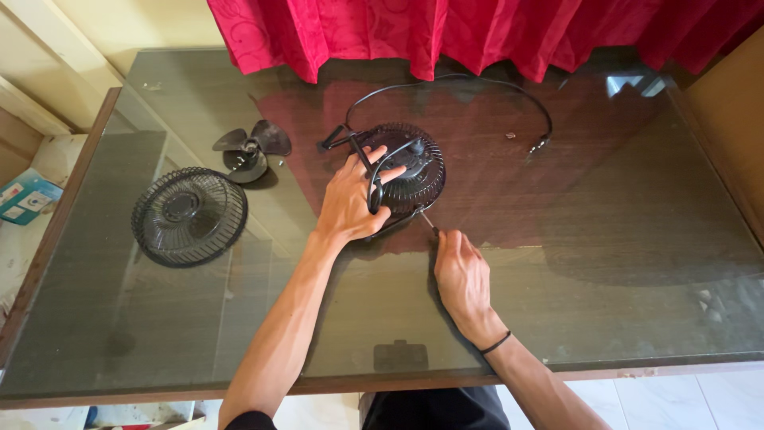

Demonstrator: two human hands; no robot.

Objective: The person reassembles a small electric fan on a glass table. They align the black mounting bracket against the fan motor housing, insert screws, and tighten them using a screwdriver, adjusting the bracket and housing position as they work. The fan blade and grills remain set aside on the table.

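A small black fan body (414, 171) with its rear grille and stand lies on the glass-topped table (557, 263). My left hand (350, 199) rests on it, fingers wrapped around the stand's wire frame. Just below it, my right hand (460, 275) grips a thin screwdriver (428, 222) whose tip points up at the lower edge of the fan. A black cord (477, 84) loops from the fan toward the back of the table.
A detached round black front grille (189, 215) lies at the left. The loose black fan blade (251, 147) sits behind it. A red curtain (477, 32) hangs over the table's far edge. A blue and white box (24, 197) lies off the table at left.
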